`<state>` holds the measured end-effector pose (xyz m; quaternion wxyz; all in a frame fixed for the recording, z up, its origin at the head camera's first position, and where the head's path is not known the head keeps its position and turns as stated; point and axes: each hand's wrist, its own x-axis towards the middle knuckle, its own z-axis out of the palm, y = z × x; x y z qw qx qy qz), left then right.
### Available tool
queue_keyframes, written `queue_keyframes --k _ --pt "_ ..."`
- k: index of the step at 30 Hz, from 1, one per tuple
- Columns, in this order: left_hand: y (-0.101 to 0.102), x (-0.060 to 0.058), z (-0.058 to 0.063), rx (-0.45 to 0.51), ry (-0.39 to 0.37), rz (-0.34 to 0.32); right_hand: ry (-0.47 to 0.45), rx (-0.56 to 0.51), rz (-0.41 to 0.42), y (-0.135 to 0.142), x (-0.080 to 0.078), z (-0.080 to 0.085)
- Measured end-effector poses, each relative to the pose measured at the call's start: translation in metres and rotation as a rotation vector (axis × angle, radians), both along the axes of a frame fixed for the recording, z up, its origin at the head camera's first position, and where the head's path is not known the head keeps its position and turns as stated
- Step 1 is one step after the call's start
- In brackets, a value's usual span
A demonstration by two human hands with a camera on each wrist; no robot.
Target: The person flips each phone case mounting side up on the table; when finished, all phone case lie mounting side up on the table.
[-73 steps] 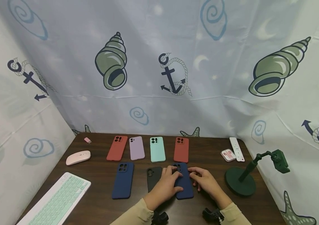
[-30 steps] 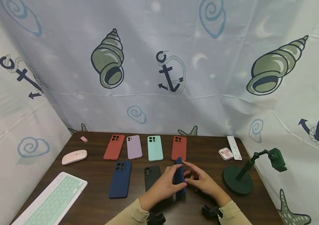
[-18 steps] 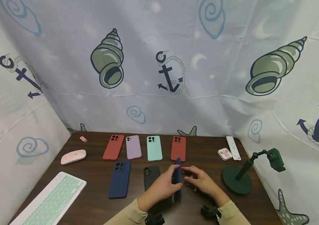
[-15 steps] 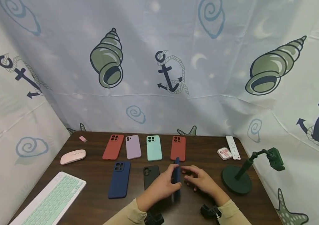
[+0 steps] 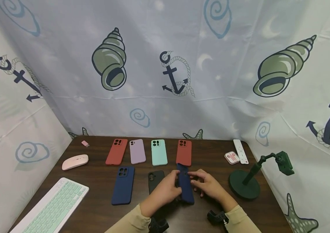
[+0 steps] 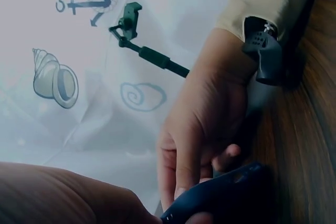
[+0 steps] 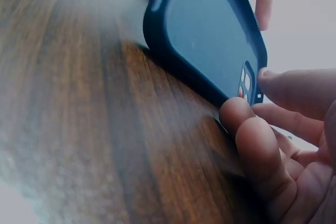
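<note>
A dark blue phone case (image 5: 186, 187) stands tilted on the wooden table, its hollow inner side turned up and to the right. My left hand (image 5: 166, 187) holds its left long edge with thumb and fingers. My right hand (image 5: 211, 185) pinches the camera end, thumb and fingertips close round the corner. In the right wrist view the inside of the phone case (image 7: 210, 24) shows, with camera cutouts near my right fingertips (image 7: 257, 142). The left wrist view shows the case's edge (image 6: 210, 195) below my right hand (image 6: 197, 119). Left of my left hand lies a black phone case (image 5: 155, 180), partly covered.
Another blue case (image 5: 123, 185) lies to the left. Behind are red (image 5: 116, 152), lilac (image 5: 137, 152), mint (image 5: 159, 152) and red (image 5: 184, 153) cases. A mouse (image 5: 75, 162) and keyboard (image 5: 55, 204) sit left; a green stand (image 5: 244, 184), small white box (image 5: 231, 158) and remote (image 5: 240, 151) right.
The blue phone case was lying camera side up, then was raised onto its edge, and now leans over with its inside showing. Both hands have stayed at it.
</note>
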<state>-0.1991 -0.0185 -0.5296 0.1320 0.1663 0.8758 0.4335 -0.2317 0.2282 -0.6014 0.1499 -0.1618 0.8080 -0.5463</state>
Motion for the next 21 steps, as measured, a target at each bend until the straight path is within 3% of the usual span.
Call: queue_keyframes --k 5,12,21 --pt "-0.002 -0.005 -0.008 -0.059 0.045 0.006 -0.029 -0.028 -0.054 -0.002 0.001 0.004" --pt "-0.003 -0.012 -0.028 -0.281 0.204 0.001 -0.083 -0.097 -0.106 -0.001 0.001 0.005" --pt "-0.005 -0.014 -0.045 -0.419 0.403 -0.045 -0.102 -0.138 -0.166 -0.002 0.001 0.002"
